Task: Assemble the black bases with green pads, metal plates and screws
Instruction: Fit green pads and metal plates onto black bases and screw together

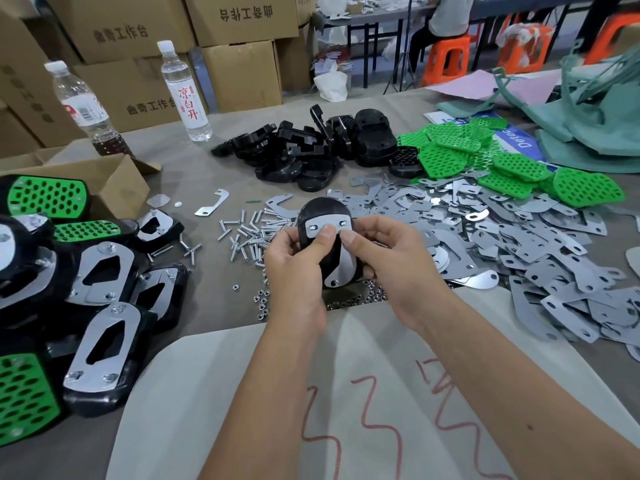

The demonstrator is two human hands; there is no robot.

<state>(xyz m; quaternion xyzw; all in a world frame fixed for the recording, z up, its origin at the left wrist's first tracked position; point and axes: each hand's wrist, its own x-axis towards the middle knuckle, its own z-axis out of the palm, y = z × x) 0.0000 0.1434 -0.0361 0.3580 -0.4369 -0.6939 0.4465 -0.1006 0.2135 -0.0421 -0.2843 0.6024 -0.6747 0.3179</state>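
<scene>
I hold one black base (317, 209) upright above the table's middle, with a metal plate (341, 263) lying on its facing side. My left hand (294, 265) grips its left edge, thumb pressing the plate's top. My right hand (384, 254) grips the right edge, thumb also on the plate. Two screw ends show in the plate's upper holes. Loose screws (249, 233) lie just left of the base and small nuts (349, 297) below it. Bare black bases (311, 147) are heaped behind, green pads (485, 157) at the back right, and loose metal plates (519, 244) on the right.
Finished assemblies (100, 317) pile up on the left beside an open cardboard box (114, 188). Two water bottles (183, 91) stand at the back left before stacked cartons. A white sack with red marks (346, 393) covers the near edge. Green cloth (595, 116) lies far right.
</scene>
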